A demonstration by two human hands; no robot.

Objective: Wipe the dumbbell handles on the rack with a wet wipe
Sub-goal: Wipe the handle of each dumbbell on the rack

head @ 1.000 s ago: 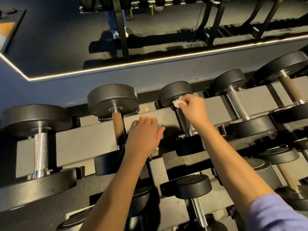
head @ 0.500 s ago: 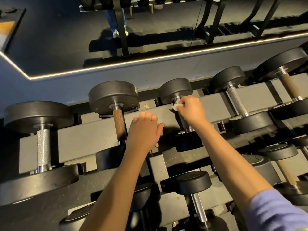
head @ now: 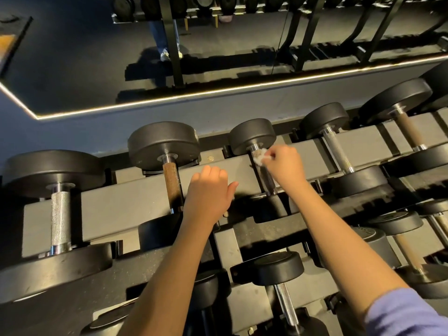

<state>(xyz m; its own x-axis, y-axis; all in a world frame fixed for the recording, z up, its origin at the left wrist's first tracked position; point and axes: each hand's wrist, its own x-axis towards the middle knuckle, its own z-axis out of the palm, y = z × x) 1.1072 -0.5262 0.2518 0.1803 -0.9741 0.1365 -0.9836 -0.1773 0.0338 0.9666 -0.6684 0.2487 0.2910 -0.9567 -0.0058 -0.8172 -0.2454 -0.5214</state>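
Black dumbbells lie in a row on the grey rack. My right hand pinches a small white wet wipe against the upper end of the metal handle of the middle dumbbell. My left hand rests with curled fingers on the rack's top rail, between that dumbbell and the one with a rusty brown handle. It holds nothing.
More dumbbells sit on the top rail: a silver-handled one at far left, another to the right, a brown-handled one at far right. A lower tier holds further dumbbells. A wall mirror rises behind the rack.
My right hand has slid the wipe up the handle toward the far weight head. My left hand stays on the rail.
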